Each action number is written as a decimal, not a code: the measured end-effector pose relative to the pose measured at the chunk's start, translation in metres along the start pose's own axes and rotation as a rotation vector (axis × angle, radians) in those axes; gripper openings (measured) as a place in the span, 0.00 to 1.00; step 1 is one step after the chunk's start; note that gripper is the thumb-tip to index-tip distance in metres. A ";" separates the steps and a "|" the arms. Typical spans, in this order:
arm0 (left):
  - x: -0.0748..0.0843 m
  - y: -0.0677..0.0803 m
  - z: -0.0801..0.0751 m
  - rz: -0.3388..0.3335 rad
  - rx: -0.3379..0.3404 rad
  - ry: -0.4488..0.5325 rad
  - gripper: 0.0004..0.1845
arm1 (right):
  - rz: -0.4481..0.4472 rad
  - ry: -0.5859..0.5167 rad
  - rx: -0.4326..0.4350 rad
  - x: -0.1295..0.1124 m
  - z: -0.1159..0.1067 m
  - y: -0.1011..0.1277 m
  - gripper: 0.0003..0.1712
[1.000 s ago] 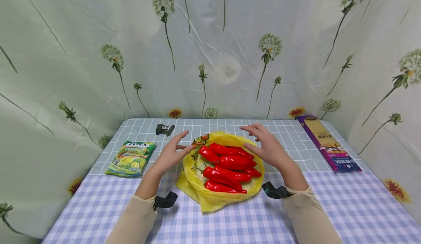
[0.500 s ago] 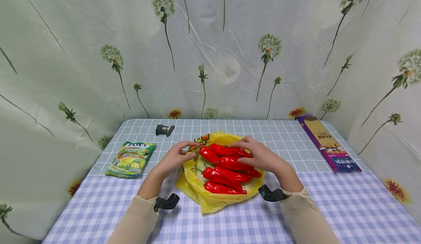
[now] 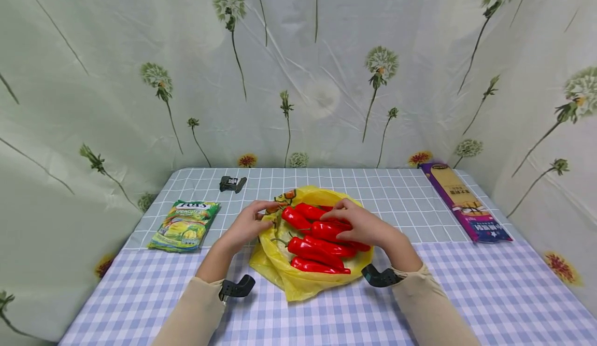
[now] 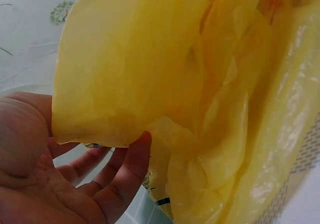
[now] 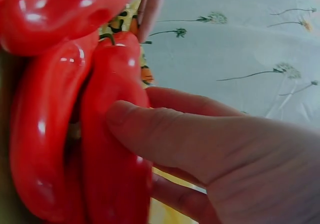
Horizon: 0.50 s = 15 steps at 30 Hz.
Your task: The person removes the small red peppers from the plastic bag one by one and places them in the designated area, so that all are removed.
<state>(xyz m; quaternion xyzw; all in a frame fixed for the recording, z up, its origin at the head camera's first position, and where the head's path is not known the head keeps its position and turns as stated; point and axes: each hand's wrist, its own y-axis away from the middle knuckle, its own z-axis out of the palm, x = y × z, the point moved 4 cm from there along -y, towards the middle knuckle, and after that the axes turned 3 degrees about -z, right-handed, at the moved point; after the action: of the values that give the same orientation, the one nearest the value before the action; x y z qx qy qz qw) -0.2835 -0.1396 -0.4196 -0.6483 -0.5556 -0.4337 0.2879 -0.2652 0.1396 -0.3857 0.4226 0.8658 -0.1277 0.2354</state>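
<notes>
Both hands have closed in from either side since a second ago. Now the right hand (image 3: 366,227) curls its fingers round a red pepper (image 3: 332,228) on the heap, thumb pressed against its glossy, smooth skin. At the left rim, the left hand (image 3: 247,222) pinches the thin, crinkled yellow plastic bag (image 3: 303,284). Long, tapered peppers fill the bag at the middle of the checked tablecloth (image 3: 489,289).

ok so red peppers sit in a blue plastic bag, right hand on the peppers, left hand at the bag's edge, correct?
Not quite: the plastic bag is yellow, not blue, as the head view shows. The rest holds: the right hand is on the red peppers, and the left hand is at the bag's edge.
</notes>
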 end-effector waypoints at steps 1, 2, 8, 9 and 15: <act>-0.001 0.000 0.000 -0.005 0.002 0.006 0.26 | 0.003 0.007 0.003 0.001 0.002 -0.001 0.26; -0.001 0.000 0.000 -0.012 0.005 0.012 0.27 | 0.013 0.014 0.007 0.002 0.003 -0.002 0.25; -0.007 -0.003 -0.002 -0.039 0.034 0.055 0.29 | 0.052 0.056 0.040 0.002 0.008 -0.007 0.25; -0.008 -0.003 -0.003 -0.042 0.042 0.059 0.30 | 0.055 0.062 0.048 0.001 0.008 -0.008 0.25; -0.011 -0.007 -0.003 -0.046 0.062 0.088 0.30 | 0.061 0.091 0.094 0.000 0.010 -0.009 0.24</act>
<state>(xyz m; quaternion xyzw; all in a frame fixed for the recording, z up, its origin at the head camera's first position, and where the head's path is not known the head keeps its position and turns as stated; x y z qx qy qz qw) -0.2911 -0.1464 -0.4289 -0.6065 -0.5703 -0.4508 0.3220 -0.2695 0.1304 -0.3940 0.4647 0.8555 -0.1418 0.1794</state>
